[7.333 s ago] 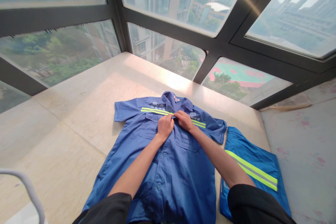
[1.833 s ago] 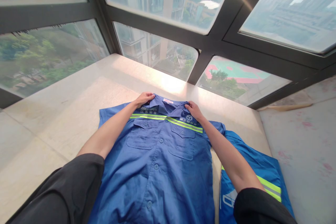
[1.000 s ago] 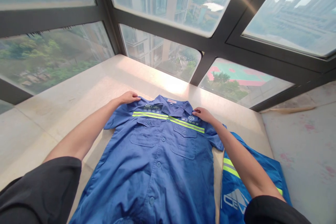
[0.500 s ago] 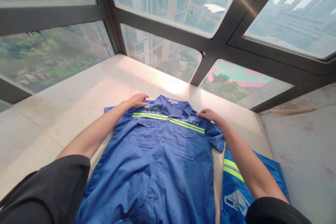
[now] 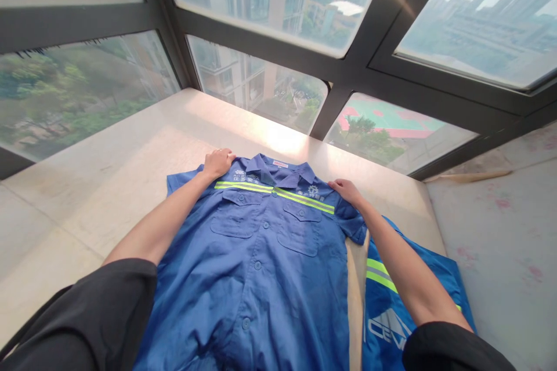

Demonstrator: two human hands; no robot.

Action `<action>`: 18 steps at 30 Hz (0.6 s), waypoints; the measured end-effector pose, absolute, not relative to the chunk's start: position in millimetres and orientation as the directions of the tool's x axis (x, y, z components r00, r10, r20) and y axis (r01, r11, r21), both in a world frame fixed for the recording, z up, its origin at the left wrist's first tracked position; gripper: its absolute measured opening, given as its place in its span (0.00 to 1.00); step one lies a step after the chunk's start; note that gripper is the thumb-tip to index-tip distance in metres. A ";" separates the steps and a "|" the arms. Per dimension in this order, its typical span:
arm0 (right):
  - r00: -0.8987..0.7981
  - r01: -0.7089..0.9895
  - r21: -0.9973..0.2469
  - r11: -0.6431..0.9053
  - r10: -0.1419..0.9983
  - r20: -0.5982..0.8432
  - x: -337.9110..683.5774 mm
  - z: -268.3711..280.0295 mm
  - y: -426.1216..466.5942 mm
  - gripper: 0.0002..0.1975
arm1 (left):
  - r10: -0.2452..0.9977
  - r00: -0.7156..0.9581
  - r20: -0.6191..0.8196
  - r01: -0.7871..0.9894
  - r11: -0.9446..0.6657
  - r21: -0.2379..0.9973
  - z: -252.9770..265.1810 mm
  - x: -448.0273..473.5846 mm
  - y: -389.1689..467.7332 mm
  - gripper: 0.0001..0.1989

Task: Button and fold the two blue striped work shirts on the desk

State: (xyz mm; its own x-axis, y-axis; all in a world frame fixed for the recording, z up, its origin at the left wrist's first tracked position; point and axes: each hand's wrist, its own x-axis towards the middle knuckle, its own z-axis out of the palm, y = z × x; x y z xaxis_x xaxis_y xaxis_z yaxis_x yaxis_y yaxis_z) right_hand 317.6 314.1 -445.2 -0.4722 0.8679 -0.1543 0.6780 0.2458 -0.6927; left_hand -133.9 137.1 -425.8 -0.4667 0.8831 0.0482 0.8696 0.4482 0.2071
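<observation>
A blue short-sleeved work shirt (image 5: 278, 266) lies spread front side up, its collar toward the windows. Across its chest runs a yellow-green reflective stripe, with white printing above and two flap pockets below. My left hand (image 5: 219, 163) is closed on the shoulder at the left of the picture, its fingertips curled over the edge. At the opposite shoulder, my right hand (image 5: 346, 191) pinches the cloth near the sleeve seam. The shirt's lower end runs out of the picture at the bottom.
Another blue garment (image 5: 383, 301) with reflective stripes and a white logo lies at the right, partly under my right forearm. The pale stone ledge (image 5: 143, 145) is bordered by dark-framed windows (image 5: 339, 69) and a pale wall (image 5: 500, 243) on the right.
My left hand has shifted a little outward and up along the shoulder, fingers now curled at its edge. My right hand stays at the other shoulder. The whole view has shifted slightly.
</observation>
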 end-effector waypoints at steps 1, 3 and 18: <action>-0.465 0.682 -0.689 0.247 0.873 -0.147 318.6 -443.0 312.7 0.31 | 0.877 -0.475 0.064 0.863 0.451 0.227 -425.5 -132.3 136.4 0.23; -0.466 0.683 -0.699 0.213 0.864 -0.192 322.1 -435.4 310.3 0.31 | 0.891 -0.440 0.112 0.882 0.404 0.244 -423.9 -126.0 133.4 0.26; -0.648 0.740 -0.567 0.362 0.611 -0.455 370.0 -371.2 309.0 0.26 | 0.984 -0.178 0.011 0.975 0.175 0.137 -462.0 -48.8 97.4 0.42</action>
